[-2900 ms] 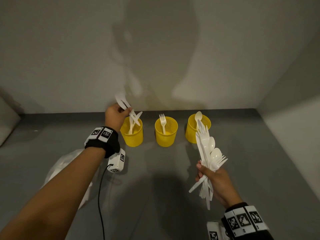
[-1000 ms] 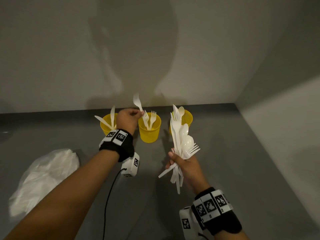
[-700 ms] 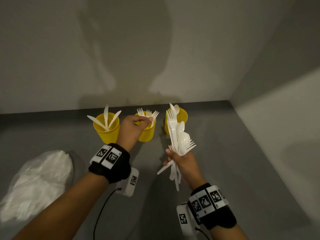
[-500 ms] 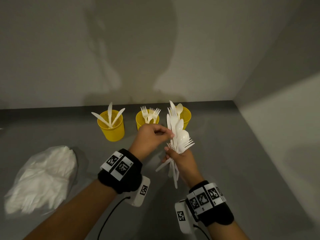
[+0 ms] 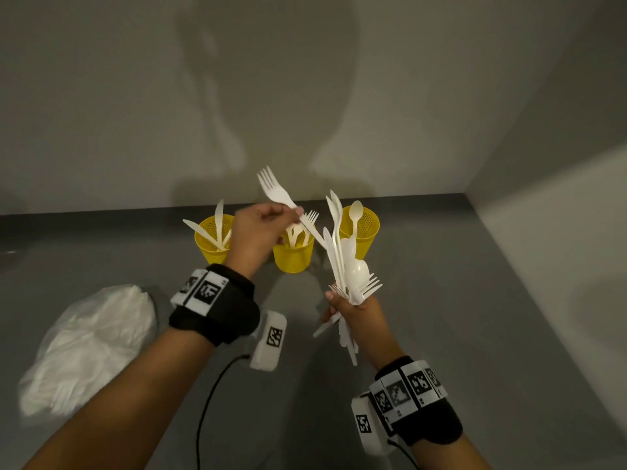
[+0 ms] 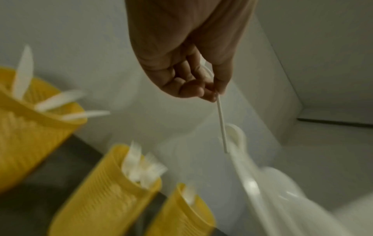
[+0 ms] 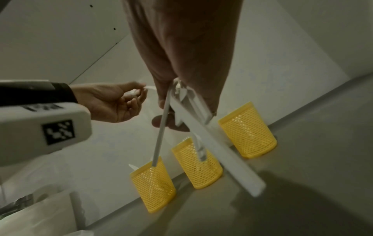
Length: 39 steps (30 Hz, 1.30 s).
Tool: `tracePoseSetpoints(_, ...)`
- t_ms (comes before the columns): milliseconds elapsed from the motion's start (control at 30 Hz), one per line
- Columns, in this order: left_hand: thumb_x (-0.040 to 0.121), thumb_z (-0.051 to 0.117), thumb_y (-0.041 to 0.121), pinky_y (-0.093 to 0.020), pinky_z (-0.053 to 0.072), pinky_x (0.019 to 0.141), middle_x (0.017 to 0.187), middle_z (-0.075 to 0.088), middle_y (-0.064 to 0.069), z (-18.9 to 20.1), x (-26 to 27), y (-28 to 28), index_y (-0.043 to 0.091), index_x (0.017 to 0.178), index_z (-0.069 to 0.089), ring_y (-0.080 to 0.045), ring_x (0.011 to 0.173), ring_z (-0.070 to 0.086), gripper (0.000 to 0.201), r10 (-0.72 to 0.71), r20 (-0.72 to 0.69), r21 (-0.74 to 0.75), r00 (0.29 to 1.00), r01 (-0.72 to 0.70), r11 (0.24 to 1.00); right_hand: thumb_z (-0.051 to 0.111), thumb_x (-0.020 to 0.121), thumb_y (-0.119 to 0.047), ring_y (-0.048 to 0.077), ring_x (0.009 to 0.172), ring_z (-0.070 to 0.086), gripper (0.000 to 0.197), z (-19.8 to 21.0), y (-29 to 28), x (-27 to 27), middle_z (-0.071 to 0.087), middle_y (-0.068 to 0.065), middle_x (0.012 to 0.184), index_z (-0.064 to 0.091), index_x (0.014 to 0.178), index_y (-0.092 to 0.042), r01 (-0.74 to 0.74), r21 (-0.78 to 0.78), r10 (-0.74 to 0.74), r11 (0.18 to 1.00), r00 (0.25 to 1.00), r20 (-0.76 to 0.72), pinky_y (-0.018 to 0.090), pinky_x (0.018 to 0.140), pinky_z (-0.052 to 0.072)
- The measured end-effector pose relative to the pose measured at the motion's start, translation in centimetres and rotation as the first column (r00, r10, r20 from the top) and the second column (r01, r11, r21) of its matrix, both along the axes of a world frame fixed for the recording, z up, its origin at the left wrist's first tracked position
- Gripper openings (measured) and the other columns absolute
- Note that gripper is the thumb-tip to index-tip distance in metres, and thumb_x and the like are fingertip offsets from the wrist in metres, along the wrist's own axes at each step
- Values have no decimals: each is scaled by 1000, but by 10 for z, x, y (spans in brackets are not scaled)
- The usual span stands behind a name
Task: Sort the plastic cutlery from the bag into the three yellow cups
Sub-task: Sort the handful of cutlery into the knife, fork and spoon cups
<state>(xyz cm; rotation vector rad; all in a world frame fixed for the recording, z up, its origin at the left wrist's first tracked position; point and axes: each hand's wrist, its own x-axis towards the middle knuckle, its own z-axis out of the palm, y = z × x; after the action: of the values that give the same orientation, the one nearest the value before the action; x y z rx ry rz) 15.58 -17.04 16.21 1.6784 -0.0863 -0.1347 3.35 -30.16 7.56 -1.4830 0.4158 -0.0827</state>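
Three yellow mesh cups stand in a row by the back wall: the left cup (image 5: 212, 247) holds knives, the middle cup (image 5: 294, 257) forks, the right cup (image 5: 364, 228) a spoon. My left hand (image 5: 258, 228) pinches a white plastic fork (image 5: 276, 193) by its handle, tines up, above the middle cup. My right hand (image 5: 356, 317) grips a bundle of mixed white cutlery (image 5: 346, 266) upright, in front of the right cup. The left wrist view shows the fork handle (image 6: 221, 124) hanging from my fingertips (image 6: 214, 94).
A clear plastic bag (image 5: 88, 347) with more white cutlery lies on the grey floor at the left. A black cable (image 5: 210, 395) runs down from my left wrist. Walls close the space behind and at the right.
My left hand went from the fork cup to the bundle, drew one fork out and lifted it up and to the left over the middle cup. The right hand stayed put.
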Motion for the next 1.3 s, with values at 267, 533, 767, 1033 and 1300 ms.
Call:
tracePoseSetpoints(267, 79, 69, 27, -27, 48, 71, 77, 67, -6, -37, 50, 2, 7, 84, 69, -17, 70, 62, 20, 123, 194, 281, 973, -175, 943, 61, 88, -13, 33, 65, 52, 15, -3, -15, 0, 59, -5, 48, 61, 73, -16, 101, 36, -99, 994, 993, -69, 48, 69, 43)
tracePoseSetpoints(533, 74, 72, 31, -24, 42, 72, 78, 61, 1, -46, 36, -14, 12, 102, 64, -9, 76, 57, 35, 41, 79, 344, 996, -66, 936, 62, 87, -17, 36, 66, 51, 23, 7, -21, -2, 55, 2, 52, 59, 65, -18, 66, -12, -67, 998, 991, -118, 52, 73, 45)
tracePoseSetpoints(767, 85, 58, 33, -18, 50, 72, 84, 66, 1, -7, -32, -40, 19, 92, 67, -10, 79, 57, 18, -369, -154, 77, 917, 383, 921, 57, 89, -5, 7, 52, 63, 17, 14, -25, -9, 62, -4, 50, 56, 71, -8, -98, -86, 103, 991, 993, 55, 22, 63, 52)
tracePoseSetpoints(1033, 83, 63, 23, -13, 42, 65, 77, 66, 2, 2, -24, -50, 7, 100, 70, 4, 61, 55, 25, -286, -40, 37, 957, 288, 957, 56, 88, -2, 5, 48, 60, 18, 12, -33, -21, 59, -6, 46, 54, 71, -7, -135, -51, 137, 989, 990, 18, 17, 60, 52)
tracePoseSetpoints(1300, 82, 66, 17, -17, 46, 66, 95, 71, -19, -6, 28, -99, 4, 106, 67, 9, 54, 56, 28, -16, 117, 0, 993, 16, 1000, 52, 91, 1, 7, 39, 55, 18, -1, -64, -35, 54, -4, 42, 55, 75, -8, 143, 215, -112, 966, 983, -148, 21, 48, 54)
